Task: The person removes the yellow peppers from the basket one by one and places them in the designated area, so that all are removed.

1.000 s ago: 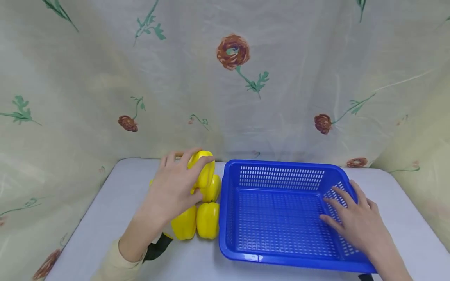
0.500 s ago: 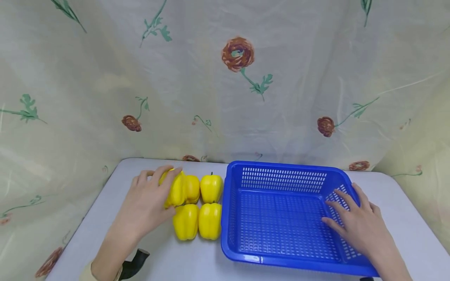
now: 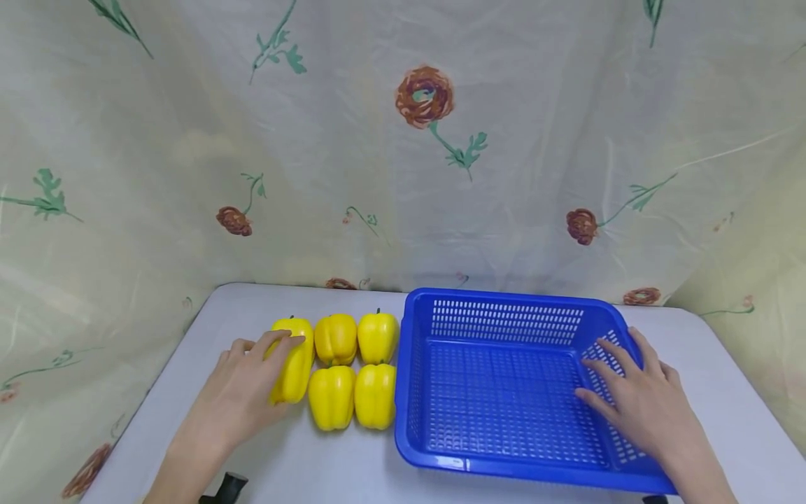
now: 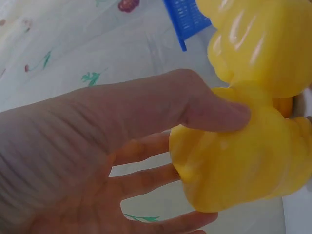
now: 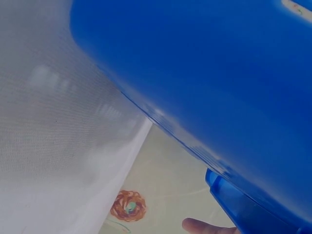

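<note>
Yellow pepper (image 3: 294, 359) beside empty blue basket (image 3: 504, 297)

Left hand (image 3: 236, 399) apparently grips a yellow pepper (image 3: 293, 358); right hand (image 3: 639, 402) rests on blue basket (image 3: 504, 297).

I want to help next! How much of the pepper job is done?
Four yellow peppers already stand in neat rows on the table beside the blue basket. The left hand holds a fifth pepper at the row's left end. The right hand rests on the basket, which holds nothing.
</note>
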`<state>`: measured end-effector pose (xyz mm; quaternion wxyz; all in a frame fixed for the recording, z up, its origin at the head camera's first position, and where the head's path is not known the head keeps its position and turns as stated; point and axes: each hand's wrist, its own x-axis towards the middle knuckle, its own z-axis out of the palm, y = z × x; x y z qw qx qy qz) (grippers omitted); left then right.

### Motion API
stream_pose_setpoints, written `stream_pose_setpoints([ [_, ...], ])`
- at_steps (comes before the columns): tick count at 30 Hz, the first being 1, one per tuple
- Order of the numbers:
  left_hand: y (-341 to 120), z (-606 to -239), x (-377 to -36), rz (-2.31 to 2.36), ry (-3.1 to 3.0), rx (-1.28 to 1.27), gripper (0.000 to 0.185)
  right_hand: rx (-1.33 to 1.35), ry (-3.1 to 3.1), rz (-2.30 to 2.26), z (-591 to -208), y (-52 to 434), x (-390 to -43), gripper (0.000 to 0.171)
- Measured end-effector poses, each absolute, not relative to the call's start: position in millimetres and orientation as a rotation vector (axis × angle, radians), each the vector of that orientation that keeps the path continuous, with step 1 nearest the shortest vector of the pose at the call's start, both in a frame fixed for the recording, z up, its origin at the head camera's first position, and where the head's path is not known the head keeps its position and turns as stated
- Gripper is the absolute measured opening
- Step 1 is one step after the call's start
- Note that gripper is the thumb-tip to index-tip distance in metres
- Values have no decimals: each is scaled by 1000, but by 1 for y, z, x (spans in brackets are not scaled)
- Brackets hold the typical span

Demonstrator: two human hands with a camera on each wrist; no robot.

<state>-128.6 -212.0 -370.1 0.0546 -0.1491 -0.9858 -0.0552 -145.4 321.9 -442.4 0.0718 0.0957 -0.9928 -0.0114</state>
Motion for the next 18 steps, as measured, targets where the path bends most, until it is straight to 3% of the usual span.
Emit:
stream_pose_setpoints([
  [18, -215, -390, -129, -203, -3192, -440, 89, 286, -2991, -36, -441, 322, -144, 56],
])
